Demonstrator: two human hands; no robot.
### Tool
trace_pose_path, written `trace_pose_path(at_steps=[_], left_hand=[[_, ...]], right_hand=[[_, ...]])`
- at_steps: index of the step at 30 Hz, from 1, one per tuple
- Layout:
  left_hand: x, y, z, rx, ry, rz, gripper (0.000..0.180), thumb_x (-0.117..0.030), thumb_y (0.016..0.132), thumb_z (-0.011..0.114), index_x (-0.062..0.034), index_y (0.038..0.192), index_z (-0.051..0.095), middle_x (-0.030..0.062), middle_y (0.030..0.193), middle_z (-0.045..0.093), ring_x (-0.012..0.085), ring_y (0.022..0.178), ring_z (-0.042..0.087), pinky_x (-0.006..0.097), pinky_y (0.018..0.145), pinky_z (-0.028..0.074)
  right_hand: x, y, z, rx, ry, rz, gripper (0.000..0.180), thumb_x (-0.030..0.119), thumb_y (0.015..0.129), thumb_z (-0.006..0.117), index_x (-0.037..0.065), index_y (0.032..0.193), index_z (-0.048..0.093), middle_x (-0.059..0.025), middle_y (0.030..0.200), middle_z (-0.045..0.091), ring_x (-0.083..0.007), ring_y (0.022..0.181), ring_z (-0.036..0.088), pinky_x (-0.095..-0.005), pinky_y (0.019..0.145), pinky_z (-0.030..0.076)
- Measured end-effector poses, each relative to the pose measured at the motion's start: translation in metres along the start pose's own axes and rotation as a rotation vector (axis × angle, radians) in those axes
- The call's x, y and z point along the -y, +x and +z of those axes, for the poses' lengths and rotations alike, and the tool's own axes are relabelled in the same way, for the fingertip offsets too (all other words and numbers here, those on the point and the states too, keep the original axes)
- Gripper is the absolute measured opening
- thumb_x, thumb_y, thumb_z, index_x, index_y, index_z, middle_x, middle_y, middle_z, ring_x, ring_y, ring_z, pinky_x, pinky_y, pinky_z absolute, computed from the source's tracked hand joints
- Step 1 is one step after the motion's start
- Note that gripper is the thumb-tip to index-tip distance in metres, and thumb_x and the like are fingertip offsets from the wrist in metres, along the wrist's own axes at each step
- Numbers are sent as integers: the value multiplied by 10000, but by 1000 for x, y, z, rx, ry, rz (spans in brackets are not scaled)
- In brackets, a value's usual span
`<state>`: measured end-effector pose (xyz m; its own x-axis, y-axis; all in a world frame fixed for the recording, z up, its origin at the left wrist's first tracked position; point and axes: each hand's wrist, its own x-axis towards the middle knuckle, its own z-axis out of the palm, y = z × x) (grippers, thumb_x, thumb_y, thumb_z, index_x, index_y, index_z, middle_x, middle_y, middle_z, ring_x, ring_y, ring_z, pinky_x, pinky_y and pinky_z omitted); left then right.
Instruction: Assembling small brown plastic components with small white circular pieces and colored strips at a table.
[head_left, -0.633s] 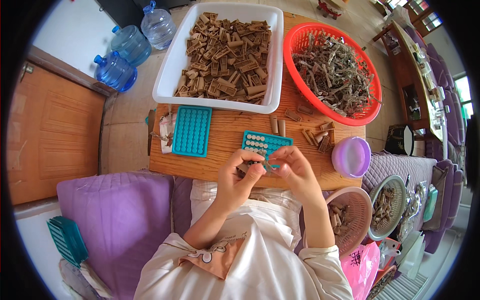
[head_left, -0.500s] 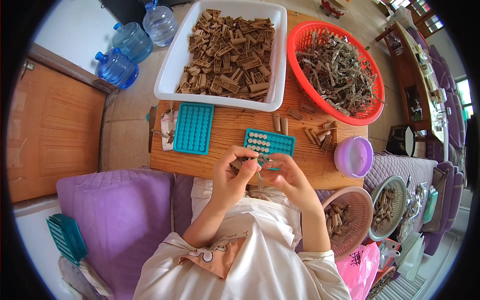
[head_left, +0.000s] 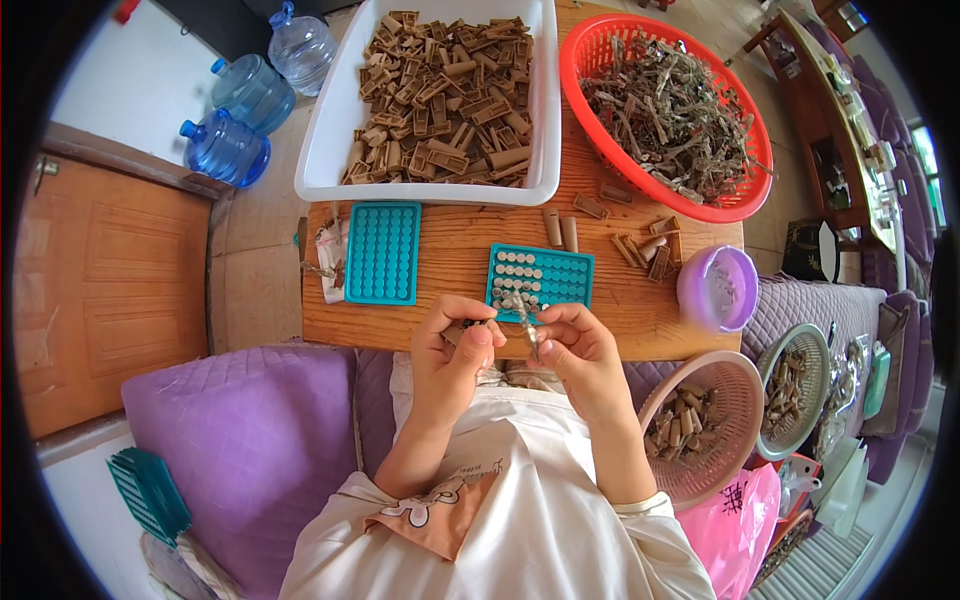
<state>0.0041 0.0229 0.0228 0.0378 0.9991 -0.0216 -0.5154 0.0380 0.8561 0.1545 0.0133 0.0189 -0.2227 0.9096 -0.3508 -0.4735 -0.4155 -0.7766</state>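
Above my lap, at the table's front edge, both hands are raised close together. My left hand [head_left: 450, 350] is closed in a pinch on a small brown piece [head_left: 455, 334] with a dark end, mostly hidden by the fingers. A crumpled grey-brown strip [head_left: 527, 325] stands up between the thumb and fingers of my right hand [head_left: 582, 358]. Just beyond them lies a teal tray [head_left: 570, 271] with round pockets, several filled with whitish discs [head_left: 516, 271]. A second teal tray [head_left: 383, 253], with no discs in it, lies to its left.
A white tub [head_left: 545, 150] of brown hollow pieces and a red basket [head_left: 572, 100] of grey-brown strips stand at the back. Loose brown pieces [head_left: 660, 255] lie near a purple bowl [head_left: 735, 290]. Right of my lap are a pink basket [head_left: 735, 450] and a grey basket [head_left: 815, 400].
My hands have drawn slightly apart. The strip, bunched between both hands before, now stands in the right hand's grip, apart from the piece in the left. The whole view has shifted a little.
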Motion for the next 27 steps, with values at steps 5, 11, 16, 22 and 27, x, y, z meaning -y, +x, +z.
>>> trace_pose_path(at_steps=[5,11,16,22,27], left_hand=[[5,0,-3,29,35,2,232,-210,822,557,-14,911,470,59,669,511,38,458,350,172,405,270],[12,3,-6,78,172,-131,192,-191,815,565,-15,865,505,51,668,531,25,457,342,168,399,260],[17,8,-3,76,230,-223,176,-178,807,572,-21,866,519,48,672,546,16,459,350,158,404,265],[10,11,-13,68,209,-259,187,-189,797,597,-22,865,548,22,711,568,26,624,467,156,556,346],[-6,7,-8,337,411,-226,160,-151,765,630,-8,806,572,35,679,579,54,616,531,170,540,392]], right_hand=[[6,-2,-8,-54,252,-89,147,0,793,538,13,932,494,-47,835,550,-102,772,544,-225,661,469],[26,-10,-10,-55,478,-173,125,39,795,558,22,904,498,-56,827,548,-123,764,546,-244,648,466],[32,-16,-16,196,506,-134,114,53,783,581,9,864,514,-72,752,563,-137,647,547,-241,589,458],[42,-24,3,286,-1039,-119,57,-28,699,550,-8,747,573,-106,687,578,-164,623,574,-258,555,438],[23,-5,-1,-297,-938,-182,46,-33,722,549,-7,753,569,-103,712,592,-149,650,564,-236,577,430]])
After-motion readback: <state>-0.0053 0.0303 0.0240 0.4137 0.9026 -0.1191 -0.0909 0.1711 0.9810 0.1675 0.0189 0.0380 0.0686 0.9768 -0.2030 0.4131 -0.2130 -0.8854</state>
